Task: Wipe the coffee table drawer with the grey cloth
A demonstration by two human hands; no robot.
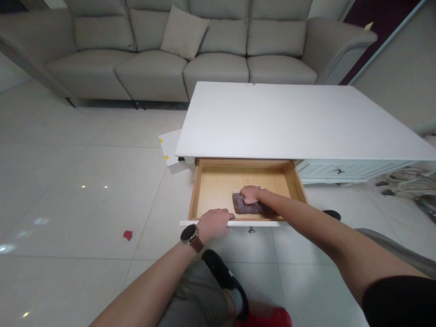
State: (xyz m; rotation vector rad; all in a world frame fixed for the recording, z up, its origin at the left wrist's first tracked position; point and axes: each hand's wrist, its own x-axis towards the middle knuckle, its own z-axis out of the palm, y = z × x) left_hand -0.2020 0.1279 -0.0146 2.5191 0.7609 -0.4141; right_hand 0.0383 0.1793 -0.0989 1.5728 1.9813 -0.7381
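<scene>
A wooden drawer (218, 181) is pulled out from under the white coffee table (289, 118). My left hand (214, 223), with a watch on its wrist, grips the top edge of the white drawer front (269, 224), left of the small metal knob (251, 230). Inside the drawer, my right hand (251, 194) is closed on a folded purple-brown cloth (247, 207), which lies on the drawer bottom near the front. The fingers of that hand are bunched, and part of the cloth is hidden under the hand and forearm.
A grey sofa (153, 72) with a cushion (185, 32) stands behind the table. A white box (172, 150) sits on the floor at the table's left. A red scrap (127, 235) lies on the tiles. Cables (408, 184) lie at the right. My foot (225, 272) is below the drawer.
</scene>
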